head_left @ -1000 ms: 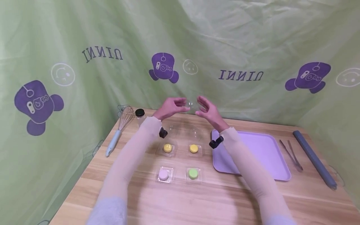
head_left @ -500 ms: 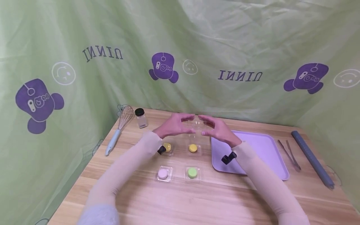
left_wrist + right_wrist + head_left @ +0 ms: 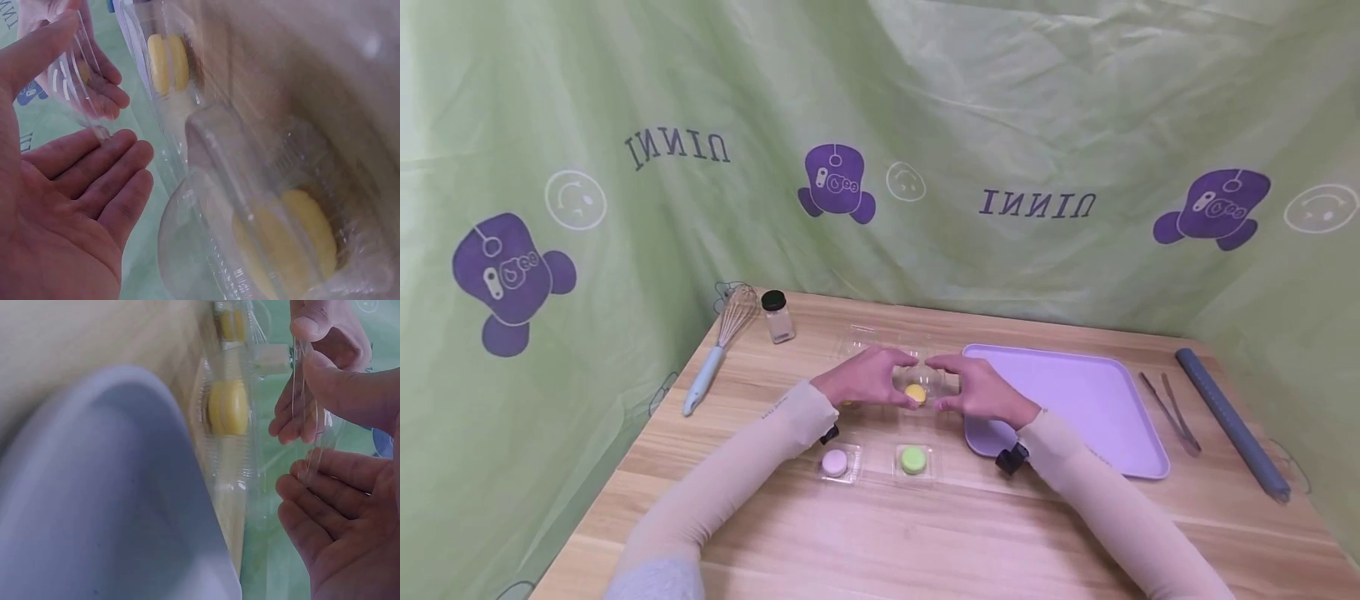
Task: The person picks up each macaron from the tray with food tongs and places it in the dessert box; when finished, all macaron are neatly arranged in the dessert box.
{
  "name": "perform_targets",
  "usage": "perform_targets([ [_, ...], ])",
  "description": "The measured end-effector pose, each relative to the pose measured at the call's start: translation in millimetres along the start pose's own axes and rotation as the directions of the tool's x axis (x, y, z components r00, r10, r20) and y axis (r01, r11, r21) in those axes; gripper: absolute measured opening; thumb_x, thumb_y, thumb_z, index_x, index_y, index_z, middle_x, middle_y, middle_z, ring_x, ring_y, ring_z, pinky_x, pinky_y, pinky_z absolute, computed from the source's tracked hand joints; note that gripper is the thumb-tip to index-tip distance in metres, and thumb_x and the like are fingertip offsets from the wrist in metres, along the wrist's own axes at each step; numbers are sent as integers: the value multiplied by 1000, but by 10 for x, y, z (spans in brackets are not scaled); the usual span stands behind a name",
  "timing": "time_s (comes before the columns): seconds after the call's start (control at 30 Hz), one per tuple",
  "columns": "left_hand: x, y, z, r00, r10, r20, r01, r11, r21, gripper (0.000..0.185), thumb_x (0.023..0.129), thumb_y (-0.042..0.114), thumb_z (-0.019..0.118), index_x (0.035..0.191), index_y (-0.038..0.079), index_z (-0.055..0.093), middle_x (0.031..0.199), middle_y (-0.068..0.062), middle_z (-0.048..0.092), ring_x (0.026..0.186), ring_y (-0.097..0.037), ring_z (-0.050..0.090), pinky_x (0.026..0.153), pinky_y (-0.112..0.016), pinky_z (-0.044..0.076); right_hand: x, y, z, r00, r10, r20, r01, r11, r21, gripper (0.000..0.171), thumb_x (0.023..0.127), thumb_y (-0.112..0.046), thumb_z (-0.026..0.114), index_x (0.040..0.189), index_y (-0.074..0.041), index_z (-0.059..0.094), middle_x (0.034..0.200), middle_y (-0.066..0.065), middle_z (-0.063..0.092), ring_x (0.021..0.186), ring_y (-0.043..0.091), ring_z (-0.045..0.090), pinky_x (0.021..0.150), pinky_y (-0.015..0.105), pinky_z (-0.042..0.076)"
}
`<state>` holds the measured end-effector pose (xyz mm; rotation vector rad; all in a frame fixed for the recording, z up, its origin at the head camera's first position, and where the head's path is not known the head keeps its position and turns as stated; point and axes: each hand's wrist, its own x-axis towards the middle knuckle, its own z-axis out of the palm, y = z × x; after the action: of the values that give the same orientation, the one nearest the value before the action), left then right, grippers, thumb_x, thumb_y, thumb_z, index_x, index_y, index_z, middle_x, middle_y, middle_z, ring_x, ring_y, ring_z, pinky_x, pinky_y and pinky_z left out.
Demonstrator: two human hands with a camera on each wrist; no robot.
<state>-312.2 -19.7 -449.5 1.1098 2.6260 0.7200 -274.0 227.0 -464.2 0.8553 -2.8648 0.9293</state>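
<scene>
Between them, my left hand point(image 3: 871, 377) and right hand point(image 3: 979, 387) hold a clear plastic lid point(image 3: 74, 84) by opposite edges, each with the thumb on one side and fingers on the other. Just below the lid a yellow macaron point(image 3: 228, 407) sits in a clear plastic base. To its left, another yellow macaron point(image 3: 306, 228), mostly hidden by my left hand in the head view, stands with clear plastic around it. Nearer the front, a pink macaron point(image 3: 834, 462) and a green macaron point(image 3: 913, 460) each rest in a clear base.
Behind the hands lie more clear plastic lids point(image 3: 859, 337). A purple tray point(image 3: 1097, 417) sits right, then tongs point(image 3: 1172, 414) and a blue rolling pin point(image 3: 1232, 425). At the left are a whisk point(image 3: 718, 350) and a black-capped jar point(image 3: 778, 317). A green curtain point(image 3: 925, 258) hangs behind.
Both hands have brought the clear lid from the table's back edge toward the front and down, over the right-hand yellow macaron. The macarons stay in place.
</scene>
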Motion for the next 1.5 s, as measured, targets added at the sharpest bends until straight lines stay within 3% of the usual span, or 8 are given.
perform_targets([
  [0.17, -1, 7, 31, 1000, -9, 18, 9, 1000, 6, 83, 76, 48, 86, 143, 10, 56, 147, -7, 60, 130, -23, 61, 117, -41, 47, -3, 21, 43, 1000, -1, 8, 1, 1000, -14, 75, 74, -25, 88, 141, -10, 58, 141, 14, 64, 128, 37, 62, 109, 55, 51],
  [0.43, 0, 31, 35, 998, -26, 57, 25, 1000, 15, 85, 76, 45, 86, 145, 8, 54, 148, -9, 59, 136, -24, 57, 119, -41, 45, 6, 40, 78, 999, 16, 51, -14, 999, -40, 74, 75, -23, 88, 142, -9, 57, 143, 13, 62, 131, 36, 60, 111, 54, 50],
  [0.6, 6, 44, 43, 997, -36, 66, 34, 999, 40, 84, 77, 41, 86, 146, 7, 52, 147, -10, 60, 116, -20, 65, 116, -39, 48, 18, 22, 89, 998, 17, 58, -14, 998, -55, 75, 75, -23, 88, 142, -9, 57, 143, 13, 62, 133, 35, 59, 113, 53, 49],
  [0.87, 28, 14, 95, 997, -28, 77, 23, 998, 66, 78, 79, 35, 85, 143, 5, 55, 140, -13, 65, 118, -20, 66, 109, -36, 54, 33, 65, 130, 996, 15, 88, -9, 997, -75, 75, 75, -26, 88, 141, -9, 58, 142, 12, 63, 132, 32, 60, 114, 50, 49],
  [1.07, 49, 43, 91, 995, -51, 82, 44, 995, 85, 79, 78, 37, 86, 144, 6, 54, 133, -11, 69, 103, -15, 67, 105, -35, 55, 41, 58, 105, 996, 5, 89, 2, 997, -83, 75, 74, -27, 89, 140, -8, 58, 140, 12, 64, 130, 33, 61, 112, 51, 50],
  [1.3, 53, 54, 104, 992, -54, 118, 45, 996, 76, 75, 78, 32, 87, 142, 5, 56, 103, -2, 71, 79, -10, 63, 79, -23, 57, 50, 68, 138, 994, 7, 111, 5, 993, -115, 77, 73, -27, 90, 140, -8, 58, 136, 10, 68, 105, 18, 66, 102, 44, 57],
  [1.4, 46, 49, 118, 991, -57, 119, 48, 996, 80, 76, 77, 32, 87, 142, 5, 56, 107, -2, 72, 76, -8, 63, 76, -21, 56, 50, 66, 153, 994, 3, 111, 10, 993, -117, 77, 73, -28, 90, 140, -8, 59, 132, 9, 69, 98, 15, 65, 97, 41, 59],
  [1.5, 38, 59, 117, 991, -61, 121, 50, 994, 93, 80, 76, 35, 88, 143, 4, 55, 115, -6, 72, 81, -8, 63, 82, -22, 57, 44, 56, 157, 994, -7, 108, 20, 993, -118, 76, 72, -29, 91, 138, -7, 60, 129, 10, 71, 97, 16, 67, 94, 41, 60],
])
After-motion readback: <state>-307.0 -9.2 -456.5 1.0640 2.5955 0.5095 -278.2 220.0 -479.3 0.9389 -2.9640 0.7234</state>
